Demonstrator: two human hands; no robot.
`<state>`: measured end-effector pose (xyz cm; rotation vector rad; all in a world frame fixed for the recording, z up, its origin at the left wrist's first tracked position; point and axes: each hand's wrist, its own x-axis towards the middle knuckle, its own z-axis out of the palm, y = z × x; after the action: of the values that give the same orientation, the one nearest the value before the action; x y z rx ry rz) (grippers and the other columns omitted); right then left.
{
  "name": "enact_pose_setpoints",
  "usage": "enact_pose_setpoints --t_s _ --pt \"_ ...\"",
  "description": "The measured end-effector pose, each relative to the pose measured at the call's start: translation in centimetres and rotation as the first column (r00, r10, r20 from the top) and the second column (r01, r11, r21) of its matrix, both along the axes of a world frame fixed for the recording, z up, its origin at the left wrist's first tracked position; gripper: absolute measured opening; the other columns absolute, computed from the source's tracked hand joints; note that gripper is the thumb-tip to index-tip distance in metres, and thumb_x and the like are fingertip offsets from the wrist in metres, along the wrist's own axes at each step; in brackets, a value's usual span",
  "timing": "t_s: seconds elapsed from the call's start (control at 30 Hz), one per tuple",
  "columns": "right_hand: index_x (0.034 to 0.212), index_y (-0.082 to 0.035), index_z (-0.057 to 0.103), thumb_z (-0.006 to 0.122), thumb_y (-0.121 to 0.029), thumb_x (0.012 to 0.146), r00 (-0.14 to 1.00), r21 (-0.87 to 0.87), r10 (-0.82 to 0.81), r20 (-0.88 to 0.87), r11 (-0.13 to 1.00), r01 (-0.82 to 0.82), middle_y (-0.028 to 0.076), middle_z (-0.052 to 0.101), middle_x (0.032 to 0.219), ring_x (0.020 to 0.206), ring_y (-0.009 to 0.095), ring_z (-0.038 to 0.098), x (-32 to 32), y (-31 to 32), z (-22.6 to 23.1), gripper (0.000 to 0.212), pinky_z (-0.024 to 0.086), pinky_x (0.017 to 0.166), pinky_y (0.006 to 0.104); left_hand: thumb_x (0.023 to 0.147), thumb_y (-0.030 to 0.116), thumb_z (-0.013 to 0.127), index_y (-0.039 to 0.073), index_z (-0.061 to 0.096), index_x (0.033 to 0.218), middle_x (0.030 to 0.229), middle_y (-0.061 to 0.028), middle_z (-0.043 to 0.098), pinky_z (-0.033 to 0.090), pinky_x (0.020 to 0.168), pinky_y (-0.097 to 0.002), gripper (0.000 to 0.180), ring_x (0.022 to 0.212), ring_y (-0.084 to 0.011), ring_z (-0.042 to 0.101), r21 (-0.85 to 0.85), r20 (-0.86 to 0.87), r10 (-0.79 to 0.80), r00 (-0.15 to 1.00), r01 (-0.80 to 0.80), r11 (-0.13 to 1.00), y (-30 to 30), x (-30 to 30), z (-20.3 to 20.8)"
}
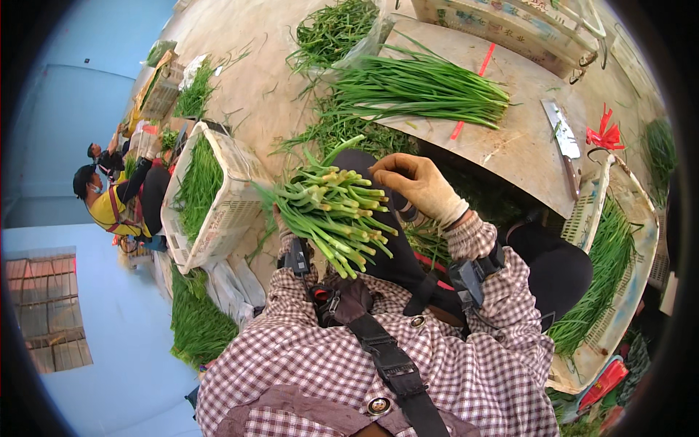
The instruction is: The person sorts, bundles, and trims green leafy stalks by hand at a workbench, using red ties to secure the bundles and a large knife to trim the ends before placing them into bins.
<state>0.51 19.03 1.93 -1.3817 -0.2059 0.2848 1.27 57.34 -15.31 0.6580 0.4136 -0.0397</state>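
Observation:
A bunch of green chive stalks (336, 215) is held up close to my chest, cut ends pointing toward me. My left hand (282, 227) grips the bunch from below and is mostly hidden behind the stalks. My right hand (416, 186), in a tan glove, has its fingers curled on the top of the bunch near the cut ends. Both forearms wear a checked shirt with dark wrist devices.
A wooden board (510, 138) ahead carries a pile of chives (422, 87), a cleaver (561, 135) and red ties (604, 135). White baskets of chives stand at left (218, 211) and right (619, 247). Two people (116, 193) crouch at far left.

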Motion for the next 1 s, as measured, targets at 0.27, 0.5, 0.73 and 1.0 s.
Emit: enact_pose_setpoints --t_s 0.27,0.5,0.73,1.0 --pt "0.091 -0.001 0.064 0.066 -0.02 0.073 0.932 -0.359 0.28 0.23 0.915 -0.186 0.01 0.06 0.097 0.082 0.025 0.059 -0.6 -0.9 2.2 0.026 0.047 0.074 0.033 0.081 0.041 0.052 0.008 0.059 0.108 0.108 -0.0107 0.06 0.043 0.089 -0.0476 0.044 0.098 -0.0307 0.055 -0.028 0.008 0.036 0.999 -0.036 0.999 0.2 -0.4 -0.3" --pt "0.091 -0.006 0.065 0.07 -0.02 0.067 0.924 -0.812 0.175 0.339 0.551 0.193 0.008 0.06 0.099 0.091 0.028 0.058 -2.0 2.1 3.4 0.028 0.048 0.075 0.0378 0.081 0.04 0.053 0.007 0.059 0.106 0.107 -0.0106 0.061 0.044 0.088 -0.0468 0.042 0.097 -0.0302 0.055 -0.033 0.016 0.037 0.999 -0.036 0.999 0.1 0.5 0.3" --pt "0.089 -0.001 0.063 0.064 -0.008 0.076 0.952 -0.335 0.013 0.307 0.937 0.096 0.009 0.058 0.096 0.083 0.022 0.058 -1.4 2.9 -0.4 0.015 0.046 0.076 0.0306 0.08 0.039 0.054 0.007 0.06 0.105 0.106 -0.0105 0.061 0.044 0.087 -0.046 0.041 0.096 -0.0296 0.055 -0.011 0.018 0.033 0.999 -0.033 0.999 0.1 1.2 0.9" --pt "0.085 0.004 0.061 0.061 -0.01 0.082 0.998 -0.048 -0.048 -0.051 0.998 0.045 0.006 0.061 0.09 0.079 0.01 0.054 -6.3 -5.9 1.4 0.014 0.045 0.072 0.0242 0.08 0.038 0.055 0.007 0.06 0.103 0.104 -0.0104 0.062 0.045 0.087 -0.0451 0.04 0.095 -0.029 0.056 -0.006 0.01 0.066 0.998 -0.066 0.998 0.8 1.0 0.9"
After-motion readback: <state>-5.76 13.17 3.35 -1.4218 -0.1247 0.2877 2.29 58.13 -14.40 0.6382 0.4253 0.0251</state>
